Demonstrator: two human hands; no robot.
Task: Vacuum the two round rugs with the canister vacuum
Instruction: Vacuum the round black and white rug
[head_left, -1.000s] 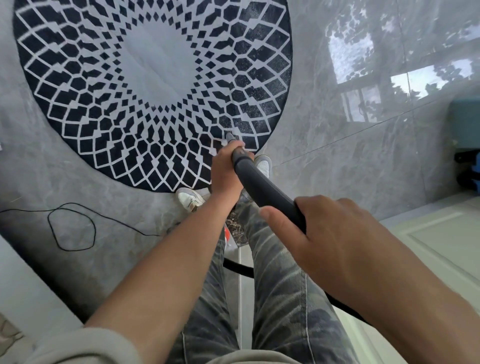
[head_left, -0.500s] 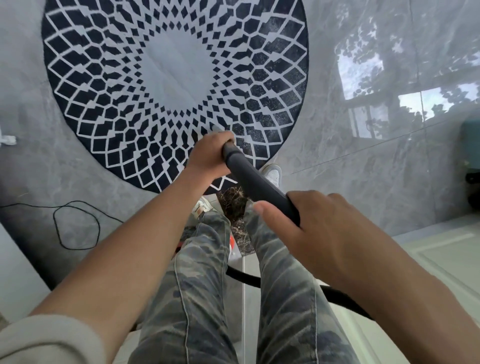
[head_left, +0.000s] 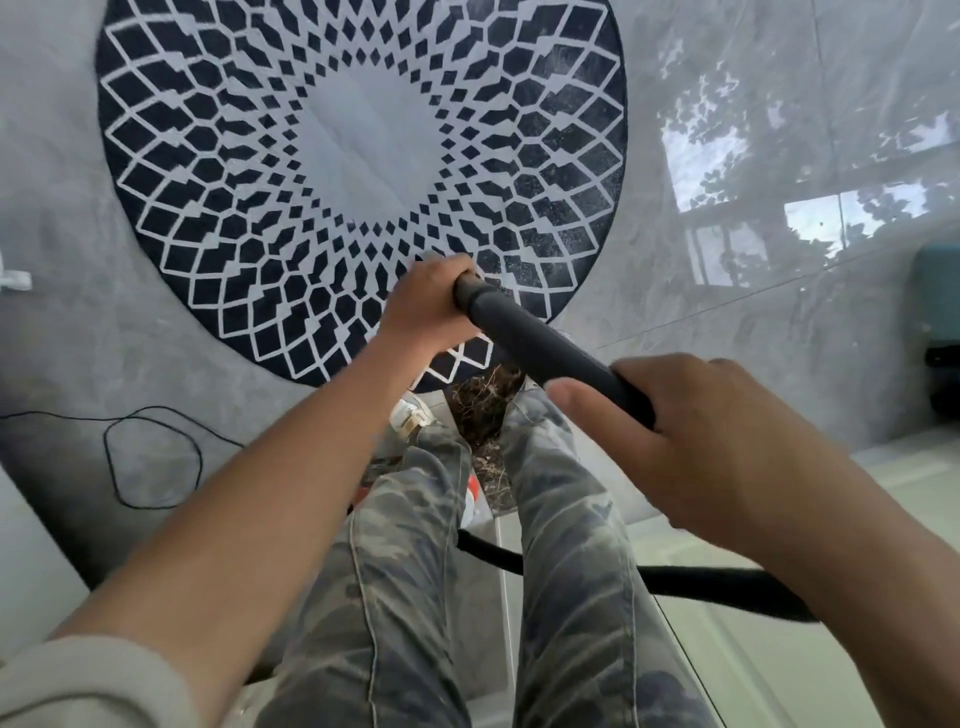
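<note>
Grey glossy floor tiles (head_left: 727, 332) surround the round navy-white rug (head_left: 260, 156) ahead of the left grip (head_left: 423, 306). It and the right grip (head_left: 701, 441) clasp the black plastic vacuum tube (head_left: 535, 348).

Gripping the far end of the vacuum wand (head_left: 540, 348) with the left hand (head_left: 426, 306), reaching forward on a nearly straight arm — clasping the wand's near end with the right hand (head_left: 691, 441), fingers curling over it, thumb sticking out to the wand's left.

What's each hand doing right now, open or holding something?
Left hand: closed round the far end of the vacuum wand.
Right hand: closed round the wand's near end.
</note>
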